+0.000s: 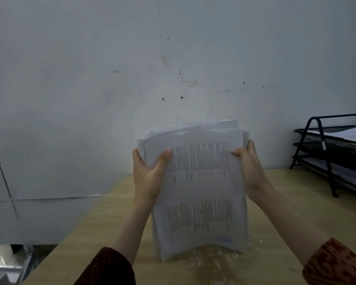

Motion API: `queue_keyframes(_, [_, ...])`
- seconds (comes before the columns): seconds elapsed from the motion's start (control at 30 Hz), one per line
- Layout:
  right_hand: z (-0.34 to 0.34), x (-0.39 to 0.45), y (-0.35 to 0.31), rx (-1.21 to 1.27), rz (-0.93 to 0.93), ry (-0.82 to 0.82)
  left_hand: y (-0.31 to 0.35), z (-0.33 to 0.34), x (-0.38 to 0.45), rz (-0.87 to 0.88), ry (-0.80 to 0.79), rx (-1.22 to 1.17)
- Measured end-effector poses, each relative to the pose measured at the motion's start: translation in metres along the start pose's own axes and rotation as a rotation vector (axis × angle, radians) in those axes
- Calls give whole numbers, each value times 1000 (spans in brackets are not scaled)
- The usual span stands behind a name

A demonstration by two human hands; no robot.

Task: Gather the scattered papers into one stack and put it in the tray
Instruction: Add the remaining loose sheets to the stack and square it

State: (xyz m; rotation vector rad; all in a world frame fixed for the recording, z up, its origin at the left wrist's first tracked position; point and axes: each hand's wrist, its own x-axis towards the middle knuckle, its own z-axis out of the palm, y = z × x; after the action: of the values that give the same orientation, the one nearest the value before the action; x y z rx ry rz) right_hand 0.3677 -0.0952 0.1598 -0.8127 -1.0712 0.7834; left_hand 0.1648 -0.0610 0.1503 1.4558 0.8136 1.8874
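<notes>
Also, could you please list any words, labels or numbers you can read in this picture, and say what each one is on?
None can be read.
Stack of papers, top sheet: two blocks of printed lines, too blurred to read.
Same sheet, lower right corner: a small bluish mark, too blurred to read.
Black tray rack: no label visible.

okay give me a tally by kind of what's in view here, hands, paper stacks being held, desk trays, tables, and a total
Hands: 2, the left hand and the right hand, each with a grip on the stack
Held paper stacks: 1, the stack
Tray racks: 1, the black tiered tray rack
Tables: 1, the wooden table
Total: 5
</notes>
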Motion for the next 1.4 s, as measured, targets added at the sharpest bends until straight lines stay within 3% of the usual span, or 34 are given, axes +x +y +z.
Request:
queue_keyframes(0.13, [-3, 8, -7, -75, -11, 48, -9, -8, 0, -154, -41, -7])
queue_keyframes(0.23, [-8, 16, -26, -450, -254, 24, -16, -13, -3, -236, -102, -22])
queue_keyframes(0.33, [7, 19, -53, -1004, -609, -27, -17, -14, -5, -232, -133, -31])
queue_keyframes(0.43, [43, 15, -70, -1346, -717, -239, -12, -14, 1, -192, -148, -26])
queue_keyframes(0.53, [75, 9, -65, -1558, -606, -607, -7, -12, 2, -117, -159, 13])
queue_keyframes(0.6, [86, 13, -66, -1555, -535, -722, -6, -12, 1, -94, -151, 10])
queue_keyframes(0.7, [89, 24, -72, -1414, -629, -477, -7, -14, 1, -78, -158, -29])
queue_keyframes(0.8, [83, 28, -70, -1607, -548, -643, -5, -13, 0, -42, -150, -22])
queue_keyframes(0.9, [80, 22, -65, -1546, -639, -562, -3, -12, -1, -45, -171, -34])
queue_keyframes(1.0, [85, 18, -61, -1586, -662, -650, -3, -9, -2, -28, -168, -17])
queue_keyframes(1.13, [77, 28, -66, -1505, -761, -384, -1, -9, -1, -63, -182, -2])
queue_keyframes(1.27, [59, 37, -67, -1514, -440, -575, 0, -8, -2, -77, -219, 12])
queue_keyframes(1.33, [45, 45, -70, -1466, -487, -437, 0, -7, -2, -77, -232, 3])
queue_keyframes(1.4, [37, 51, -66, -1573, -500, -427, -2, -6, -2, -87, -209, -2])
